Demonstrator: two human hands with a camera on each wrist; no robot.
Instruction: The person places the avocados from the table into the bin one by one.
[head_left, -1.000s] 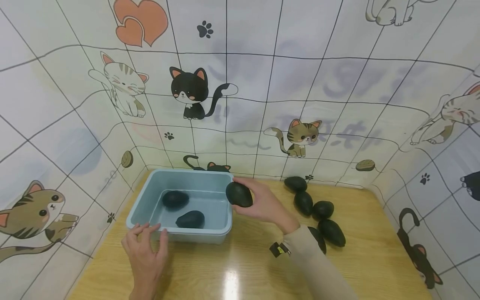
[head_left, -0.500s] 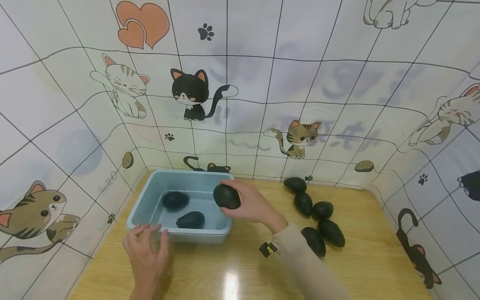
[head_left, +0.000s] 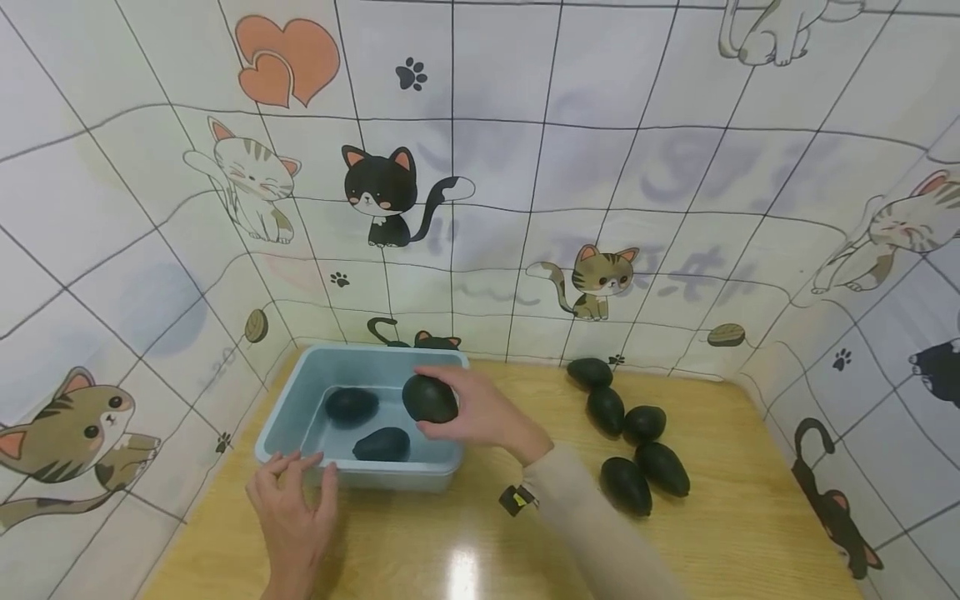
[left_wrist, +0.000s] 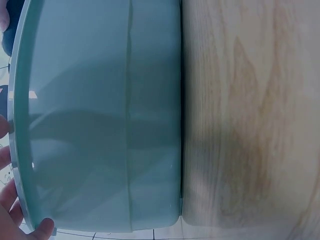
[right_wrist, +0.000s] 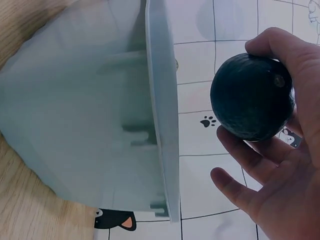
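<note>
In the head view, my right hand (head_left: 480, 412) holds a dark green avocado (head_left: 430, 399) between thumb and fingers, above the right part of a light blue plastic bin (head_left: 397, 482). The right wrist view shows the same avocado (right_wrist: 252, 97) above the bin's rim (right_wrist: 162, 115), its rounded end facing the camera. Two avocados lie apart inside the bin, one toward the back (head_left: 352, 406) and one nearer the front (head_left: 382, 445). My left hand (head_left: 292, 508) rests its fingertips at the bin's front left rim; in the left wrist view its fingers (left_wrist: 7, 195) touch that rim.
Several more avocados (head_left: 643, 425) lie in a loose group on the wooden table (head_left: 720, 517) to the right. A cat-print tile-patterned covering (head_left: 495, 167) rises behind and on both sides of the table. The bin stands near the back left edge.
My right hand has carried the avocado leftward from the bin's right rim to over its inside. The left hand stays at the front rim. The head view has tilted slightly upward.
</note>
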